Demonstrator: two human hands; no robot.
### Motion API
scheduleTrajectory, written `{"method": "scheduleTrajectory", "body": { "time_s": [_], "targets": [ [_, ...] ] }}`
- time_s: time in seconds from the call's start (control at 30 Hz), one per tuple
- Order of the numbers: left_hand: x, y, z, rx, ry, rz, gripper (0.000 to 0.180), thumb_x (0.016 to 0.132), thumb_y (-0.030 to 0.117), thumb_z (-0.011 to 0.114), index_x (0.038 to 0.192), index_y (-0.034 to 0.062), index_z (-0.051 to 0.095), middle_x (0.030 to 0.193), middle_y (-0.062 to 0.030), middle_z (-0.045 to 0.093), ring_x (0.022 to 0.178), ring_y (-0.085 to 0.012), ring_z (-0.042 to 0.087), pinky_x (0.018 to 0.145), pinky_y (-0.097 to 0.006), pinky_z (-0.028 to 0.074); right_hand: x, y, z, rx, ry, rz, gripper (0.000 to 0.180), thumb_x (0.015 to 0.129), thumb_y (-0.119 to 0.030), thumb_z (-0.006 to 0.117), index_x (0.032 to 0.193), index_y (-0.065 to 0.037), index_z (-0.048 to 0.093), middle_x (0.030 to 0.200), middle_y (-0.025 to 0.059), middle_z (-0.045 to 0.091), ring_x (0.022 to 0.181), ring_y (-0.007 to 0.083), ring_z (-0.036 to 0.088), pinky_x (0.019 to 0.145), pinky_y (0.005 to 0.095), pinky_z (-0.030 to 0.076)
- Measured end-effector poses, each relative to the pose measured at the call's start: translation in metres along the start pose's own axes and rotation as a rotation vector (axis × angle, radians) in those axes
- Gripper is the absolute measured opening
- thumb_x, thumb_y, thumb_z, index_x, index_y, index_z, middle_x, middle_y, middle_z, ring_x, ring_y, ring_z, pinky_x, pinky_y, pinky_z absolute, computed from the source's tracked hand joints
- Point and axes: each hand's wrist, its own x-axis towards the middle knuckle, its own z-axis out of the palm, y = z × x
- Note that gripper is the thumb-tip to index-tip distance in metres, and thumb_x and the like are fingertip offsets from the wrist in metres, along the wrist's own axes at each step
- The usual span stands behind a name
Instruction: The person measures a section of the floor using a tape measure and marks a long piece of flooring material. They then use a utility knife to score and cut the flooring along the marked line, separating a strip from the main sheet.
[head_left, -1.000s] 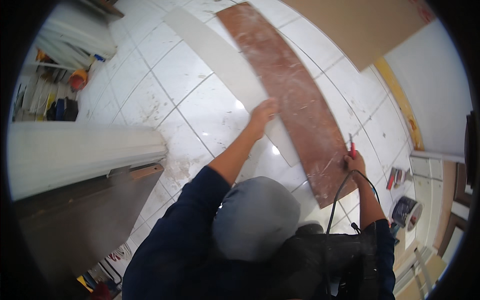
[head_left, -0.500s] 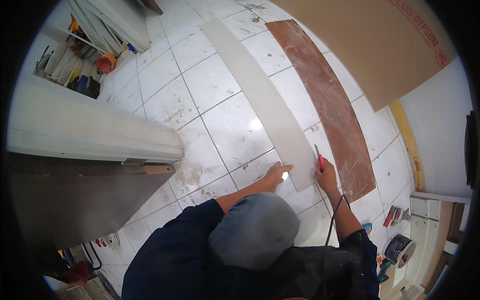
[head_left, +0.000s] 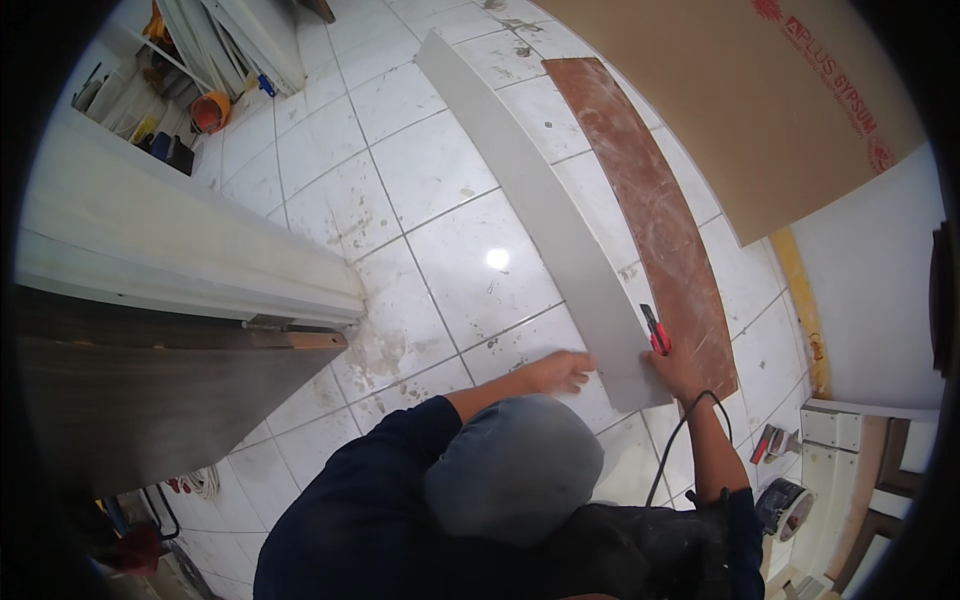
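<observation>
A long, narrow pale-grey strip of board (head_left: 545,220) runs away from me over the tiles. It looks tilted, and a thin edge shows along its right side. My right hand (head_left: 680,370) is at the strip's near right edge, closed round a red and black utility knife (head_left: 656,332) that points away from me. Its thumb side touches the strip. Beside the strip's near left edge is my left hand (head_left: 560,372), holding nothing, its fingers slightly apart and a little blurred. To the right lies a scuffed reddish-brown plank (head_left: 655,205).
A large brown board (head_left: 750,110) leans at the upper right. At the left, a dark door (head_left: 150,390) stands out from a white wall. A bucket (head_left: 785,508) and a red-edged scraper (head_left: 768,443) sit at the lower right. A black cable (head_left: 668,450) passes my right forearm.
The strip has gone from lying flat to looking tilted and greyer. My right hand has shifted right with the knife. My left hand has moved slightly, drawing in its outstretched finger.
</observation>
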Motion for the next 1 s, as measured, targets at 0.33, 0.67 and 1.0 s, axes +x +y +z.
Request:
{"method": "scheduleTrajectory", "body": {
  "time_s": [0.33, 0.67, 1.0],
  "targets": [
    [-0.027, 0.222, -0.132, -0.356, 0.631, 0.619, 0.082, 0.091, 0.062, 0.061, 0.145, 0.0019, 0.043, 0.141, -0.0207, 0.050, 0.128, -0.0398, 0.051, 0.103, -0.058, 0.045, -0.130, -0.019, 0.049, -0.345, 0.097, -0.371, 0.021, 0.084, -0.017, 0.071, 0.097, -0.006, 0.058, 0.093, 0.0168, 0.061, 0.083, 0.0390, 0.064, 0.071, 0.0494, 0.052],
    [-0.031, 0.174, -0.179, -0.294, 0.674, 0.586, 0.030, 0.094, 0.006, 0.056, 0.119, -0.0094, 0.055, 0.115, -0.0232, 0.064, 0.095, -0.0347, 0.070, 0.079, -0.050, 0.060, -0.113, -0.018, 0.137, -0.370, 0.076, -0.294, 0.031, 0.094, -0.025, 0.064, 0.117, -0.009, 0.053, 0.102, 0.0150, 0.062, 0.080, 0.0344, 0.069, 0.063, 0.0455, 0.056],
    [-0.010, 0.096, -0.129, -0.187, 0.470, 0.328, 0.033, 0.102, 0.018, 0.061, 0.131, 0.0030, 0.055, 0.124, -0.0123, 0.066, 0.114, -0.0252, 0.065, 0.101, -0.045, 0.053, -0.068, -0.016, 0.150, -0.473, 0.188, -0.395, 0.027, 0.093, -0.016, 0.058, 0.118, -0.008, 0.051, 0.095, 0.0118, 0.060, 0.079, 0.0274, 0.070, 0.060, 0.0408, 0.057]
  ]
}}
